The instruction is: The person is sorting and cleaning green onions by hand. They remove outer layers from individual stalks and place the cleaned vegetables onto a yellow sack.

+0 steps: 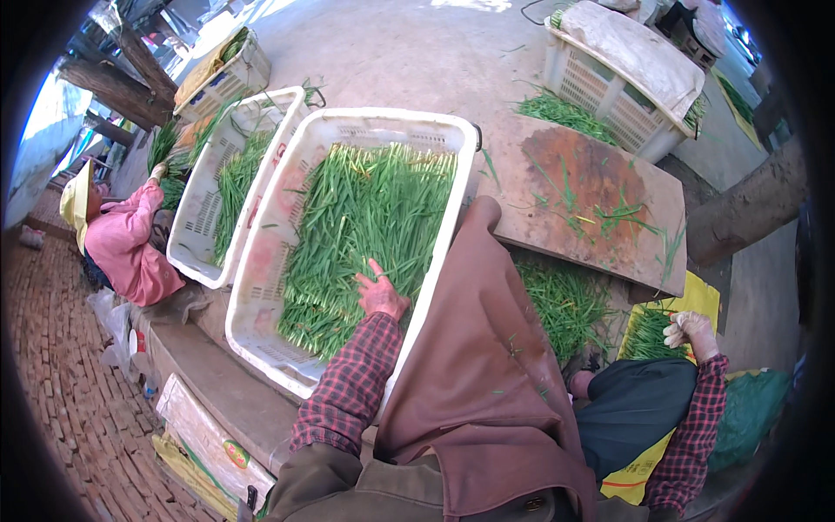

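Observation:
A large white plastic crate (383,115) in front of me holds layered garlic chives (374,204), pale cut ends showing at the far and near rows. My left hand (383,296), bare with fingers spread, lies on the chives near the crate's right side. Low at the right, my right hand (693,335) wears a whitish glove. Its fingers curl against the edge of a bunch of chives (648,335), which lies on a yellow sack (704,300). How firmly they grip it is hard to see.
A second white crate (184,248) with chives stands to the left, beside a person in pink (130,248) handling greens. A stained board (600,196) lies right of my crate, with loose chives (561,304) below it. Farther back stands a covered crate (609,87); a tree trunk (752,213) rises at right.

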`<action>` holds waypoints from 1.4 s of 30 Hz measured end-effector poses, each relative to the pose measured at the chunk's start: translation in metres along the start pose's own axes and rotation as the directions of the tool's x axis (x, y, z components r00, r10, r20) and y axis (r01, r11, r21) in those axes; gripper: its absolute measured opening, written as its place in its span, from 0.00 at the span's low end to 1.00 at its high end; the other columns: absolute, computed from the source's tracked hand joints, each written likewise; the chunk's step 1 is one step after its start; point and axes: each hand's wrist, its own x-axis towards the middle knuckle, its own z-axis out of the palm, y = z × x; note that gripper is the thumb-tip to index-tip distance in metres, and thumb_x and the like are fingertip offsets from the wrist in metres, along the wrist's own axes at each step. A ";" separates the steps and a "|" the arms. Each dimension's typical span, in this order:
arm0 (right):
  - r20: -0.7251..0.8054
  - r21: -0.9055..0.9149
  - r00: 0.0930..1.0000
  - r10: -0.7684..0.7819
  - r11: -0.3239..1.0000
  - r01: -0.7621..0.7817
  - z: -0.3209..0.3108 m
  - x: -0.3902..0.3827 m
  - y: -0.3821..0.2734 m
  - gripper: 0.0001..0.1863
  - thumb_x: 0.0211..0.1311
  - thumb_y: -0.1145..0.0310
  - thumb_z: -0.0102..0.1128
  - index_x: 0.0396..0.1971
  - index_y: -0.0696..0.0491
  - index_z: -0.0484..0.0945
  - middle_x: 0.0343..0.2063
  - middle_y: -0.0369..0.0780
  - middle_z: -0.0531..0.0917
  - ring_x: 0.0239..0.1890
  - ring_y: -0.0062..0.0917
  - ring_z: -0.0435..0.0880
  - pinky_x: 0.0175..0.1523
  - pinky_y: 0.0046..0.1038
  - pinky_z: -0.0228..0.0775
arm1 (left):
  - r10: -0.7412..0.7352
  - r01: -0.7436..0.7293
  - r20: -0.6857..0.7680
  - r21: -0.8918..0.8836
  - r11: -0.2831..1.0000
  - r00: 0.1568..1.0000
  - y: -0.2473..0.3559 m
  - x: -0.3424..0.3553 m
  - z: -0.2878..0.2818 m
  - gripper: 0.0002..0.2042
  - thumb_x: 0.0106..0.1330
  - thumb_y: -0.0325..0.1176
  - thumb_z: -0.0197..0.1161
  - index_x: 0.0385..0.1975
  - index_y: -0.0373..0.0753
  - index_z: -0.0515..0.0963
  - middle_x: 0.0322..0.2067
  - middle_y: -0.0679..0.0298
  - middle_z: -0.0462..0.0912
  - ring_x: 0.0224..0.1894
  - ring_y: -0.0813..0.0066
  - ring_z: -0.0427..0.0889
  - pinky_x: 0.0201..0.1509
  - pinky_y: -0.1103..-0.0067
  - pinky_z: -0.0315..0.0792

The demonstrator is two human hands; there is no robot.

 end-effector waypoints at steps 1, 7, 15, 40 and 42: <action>0.001 -0.006 1.000 -0.006 1.000 0.006 0.000 0.001 0.000 0.15 0.74 0.63 0.53 0.42 0.61 0.78 0.28 0.46 0.87 0.21 0.28 0.86 0.26 0.24 0.79 | 0.022 -0.022 -0.001 -0.006 1.000 1.000 -0.005 0.006 -0.001 0.64 0.44 0.44 0.80 0.75 0.43 0.35 0.69 0.35 0.50 0.66 0.40 0.65 0.64 0.56 0.69; -0.043 -0.109 0.999 -0.027 0.994 0.022 -0.003 0.013 -0.001 0.15 0.74 0.65 0.50 0.45 0.61 0.78 0.30 0.44 0.87 0.23 0.23 0.85 0.28 0.23 0.78 | 0.210 -0.200 -0.013 -0.361 0.911 0.978 -0.064 0.045 -0.020 0.59 0.42 0.33 0.77 0.75 0.40 0.44 0.47 0.45 0.81 0.48 0.49 0.82 0.54 0.65 0.77; 0.338 0.026 0.902 -0.268 0.961 0.275 0.254 -0.022 -0.188 0.19 0.73 0.67 0.50 0.56 0.66 0.73 0.39 0.47 0.87 0.38 0.29 0.88 0.49 0.27 0.79 | 0.219 0.379 0.467 -0.858 0.346 0.857 -0.136 0.061 -0.096 0.31 0.44 0.31 0.73 0.54 0.39 0.74 0.44 0.60 0.80 0.42 0.65 0.82 0.47 0.67 0.80; 0.302 0.141 0.754 0.584 0.754 -0.641 0.667 0.102 -0.109 0.42 0.64 0.31 0.51 0.64 0.50 0.67 0.63 0.45 0.73 0.63 0.33 0.72 0.62 0.39 0.68 | 0.416 0.552 0.425 -0.793 -0.258 0.804 -0.133 0.068 -0.073 0.12 0.63 0.38 0.63 0.42 0.40 0.78 0.36 0.59 0.85 0.36 0.62 0.87 0.39 0.65 0.86; 0.376 0.232 0.805 0.458 0.795 -0.560 0.663 0.097 -0.110 0.40 0.65 0.32 0.50 0.60 0.52 0.73 0.57 0.43 0.78 0.59 0.30 0.75 0.60 0.36 0.69 | 0.429 0.623 0.479 -0.718 -0.309 0.766 -0.130 0.072 -0.070 0.12 0.62 0.39 0.63 0.42 0.40 0.78 0.36 0.58 0.85 0.35 0.62 0.87 0.42 0.64 0.85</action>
